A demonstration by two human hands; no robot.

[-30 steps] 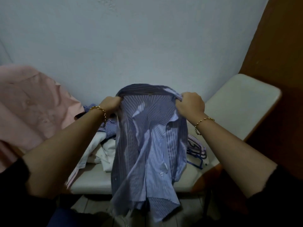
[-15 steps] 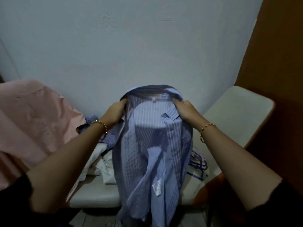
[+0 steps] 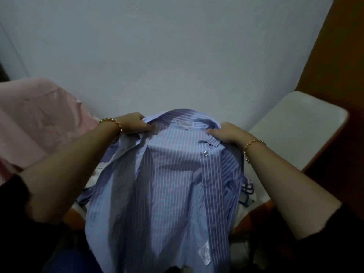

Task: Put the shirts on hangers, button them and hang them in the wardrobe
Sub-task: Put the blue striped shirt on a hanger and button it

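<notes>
The left hand (image 3: 134, 124) and right hand (image 3: 226, 133) each pinched the shirt (image 3: 167, 184) by its collar. It hung open, straight down. The hangers (image 3: 247, 191) lay just right of it, nearer the right hand.

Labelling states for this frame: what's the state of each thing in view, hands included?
striped shirt: unbuttoned, spread open, held up by its collar, no hanger seen in it.
left hand: grips collar's left side.
right hand: grips collar's right side.
pink shirt: draped at left, untouched.
hangers: lying loose, partly hidden behind the striped shirt.
</notes>
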